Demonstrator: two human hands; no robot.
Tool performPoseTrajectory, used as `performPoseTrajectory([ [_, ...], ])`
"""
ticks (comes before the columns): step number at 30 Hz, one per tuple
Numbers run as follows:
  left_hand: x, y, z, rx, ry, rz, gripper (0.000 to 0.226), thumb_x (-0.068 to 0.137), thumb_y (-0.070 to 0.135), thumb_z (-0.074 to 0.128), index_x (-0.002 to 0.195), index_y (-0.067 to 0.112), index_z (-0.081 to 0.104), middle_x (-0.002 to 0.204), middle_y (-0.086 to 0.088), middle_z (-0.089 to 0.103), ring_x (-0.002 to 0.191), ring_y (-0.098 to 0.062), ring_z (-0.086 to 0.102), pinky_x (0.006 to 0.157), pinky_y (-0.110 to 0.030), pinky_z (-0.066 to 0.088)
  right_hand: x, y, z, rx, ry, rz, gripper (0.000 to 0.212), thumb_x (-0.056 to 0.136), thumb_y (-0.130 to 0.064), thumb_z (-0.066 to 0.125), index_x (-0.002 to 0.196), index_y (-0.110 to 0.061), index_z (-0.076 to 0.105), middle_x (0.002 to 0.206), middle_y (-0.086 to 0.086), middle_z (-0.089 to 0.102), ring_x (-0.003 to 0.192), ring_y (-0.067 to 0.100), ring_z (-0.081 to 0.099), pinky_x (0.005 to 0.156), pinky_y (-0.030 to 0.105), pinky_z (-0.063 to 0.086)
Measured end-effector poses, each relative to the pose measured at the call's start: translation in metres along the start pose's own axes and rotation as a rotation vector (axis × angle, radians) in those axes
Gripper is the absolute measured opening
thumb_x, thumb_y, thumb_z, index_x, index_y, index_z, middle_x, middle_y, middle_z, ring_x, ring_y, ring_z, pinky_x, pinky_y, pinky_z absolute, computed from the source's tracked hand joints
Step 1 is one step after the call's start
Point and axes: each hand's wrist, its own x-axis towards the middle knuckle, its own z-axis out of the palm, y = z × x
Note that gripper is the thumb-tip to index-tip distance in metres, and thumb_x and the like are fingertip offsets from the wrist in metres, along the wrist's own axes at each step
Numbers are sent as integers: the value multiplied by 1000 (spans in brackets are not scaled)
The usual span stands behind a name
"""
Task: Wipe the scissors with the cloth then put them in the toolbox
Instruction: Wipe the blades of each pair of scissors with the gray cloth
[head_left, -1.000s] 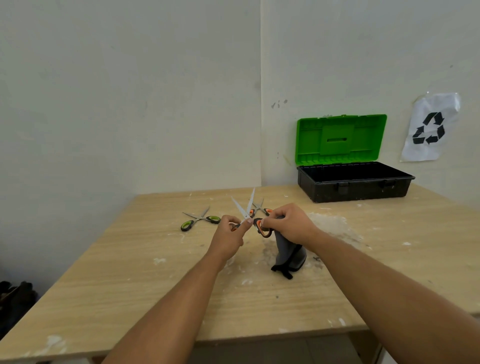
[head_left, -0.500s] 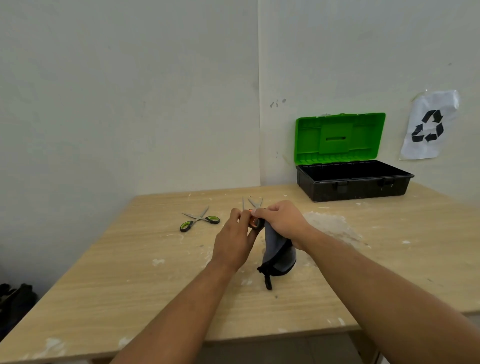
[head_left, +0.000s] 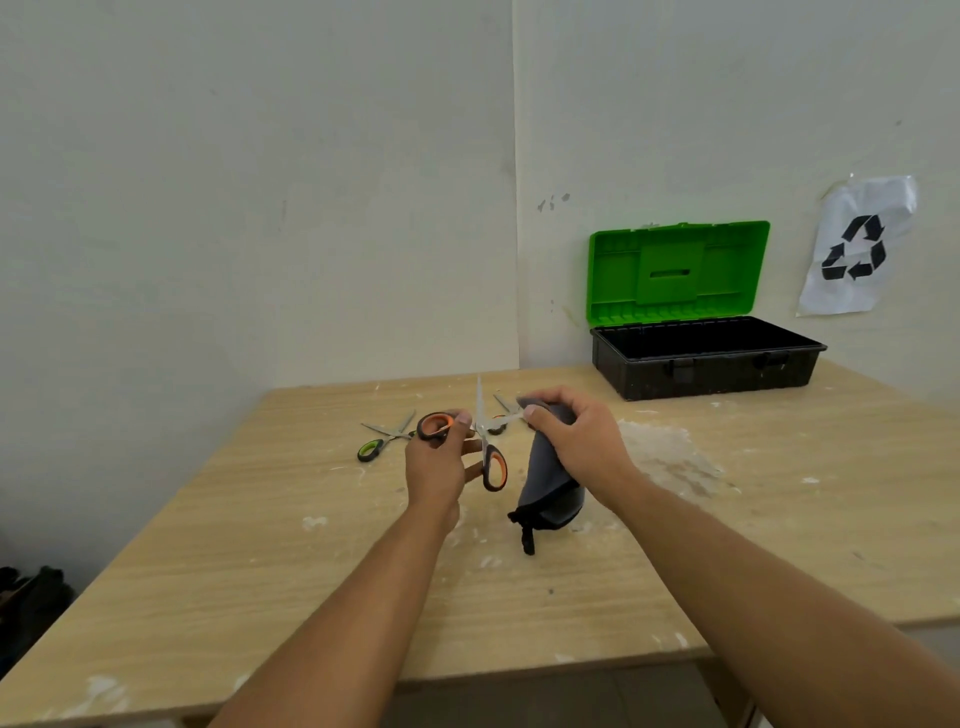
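A person's two bare forearms reach out over a pale wood-grain table (head_left: 249, 545) smeared with white, chalky patches. The left hand (head_left: 434, 467) grips a pair of orange-handled scissors (head_left: 480, 441), a fingertip through one rounded orange-and-black loop; the second loop hangs lower, just right of the hand. The scissors are spread wide open, one slim metal blade pointing straight up and the other slanting right. The right hand (head_left: 576, 441) has its fingers curled around a dark grey cloth (head_left: 545, 483), pinching the slanted blade through or beside the fabric at its tip. The cloth is soft and hangs in a rounded fold, with a black cord or tag dangling off its lower end.

Three pairs of scissors can be counted. A green-handled pair (head_left: 387, 436) lies flat on the table, left of the hands, slightly open. A third pair (head_left: 501, 413) lies behind the hands, mostly hidden.

At the far right of the table stands one open toolbox (head_left: 706, 364), a black ribbed plastic tub with a bright green lid upright against the white wall. A crumpled paper recycling sign (head_left: 857, 249) is taped to the wall beside it.
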Motion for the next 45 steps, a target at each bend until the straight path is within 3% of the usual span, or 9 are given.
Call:
performPoseTrajectory([
  [3,-4,2,1,-73,-27,-35,4,94,19,69,96,17,71,80,0,70,67,-8,72,53,-28,55,-6,3,9,-130,29,-184,22,93,-23,66,112,-32,72,105,-18,68,101,-12,57,81,0,40],
  [8,-11,2,3,-111,-93,-33,9,95,18,67,103,15,70,93,-7,74,87,-20,74,64,-36,61,-13,6,19,-310,-99,-347,30,97,-23,63,126,-27,69,96,-5,53,90,3,53,78,13,45],
  [13,-12,7,1,-144,-161,-50,22,97,31,62,107,11,66,99,-9,76,92,-24,75,60,-33,58,-11,7,18,-406,-153,-378,29,98,-24,60,126,-24,69,98,-4,50,90,11,54,81,29,51],
  [24,-9,2,-5,-122,-177,-45,15,98,29,61,101,18,70,83,-4,72,89,-16,72,60,-36,58,-5,3,5,-456,-230,-347,24,102,-23,50,110,-29,72,96,-11,48,90,4,54,85,32,50],
  [30,-6,5,-3,-79,-189,12,13,97,28,63,99,19,71,86,-1,72,90,-14,71,59,-34,58,-6,2,0,-528,-425,-394,22,102,-24,50,106,-30,71,97,-9,48,96,6,53,86,34,50],
  [36,-7,1,-4,-80,-184,-1,14,98,26,61,101,16,71,86,-2,72,93,-18,69,62,-40,60,-1,3,2,-694,-207,-479,24,101,-26,50,110,-27,72,94,-5,48,79,15,54,73,36,51],
  [39,-7,1,-6,-127,-150,-21,14,98,26,61,102,14,69,81,2,72,92,-18,68,61,-39,59,-2,7,3,-619,-117,-434,24,101,-28,52,116,-28,70,94,-7,47,80,11,52,71,28,48],
  [42,-8,1,-4,-177,-113,-48,16,98,27,62,104,14,68,86,-2,72,93,-18,69,62,-38,59,-9,7,8,-573,-143,-494,31,98,-27,55,128,-24,65,98,-6,48,82,8,49,72,21,42],
  [45,-10,1,0,-226,-123,-62,14,98,26,62,104,14,67,96,-7,73,98,-20,71,65,-40,59,-11,5,14,-620,-208,-564,40,96,-25,55,135,-20,62,103,0,53,88,16,54,76,30,49],
])
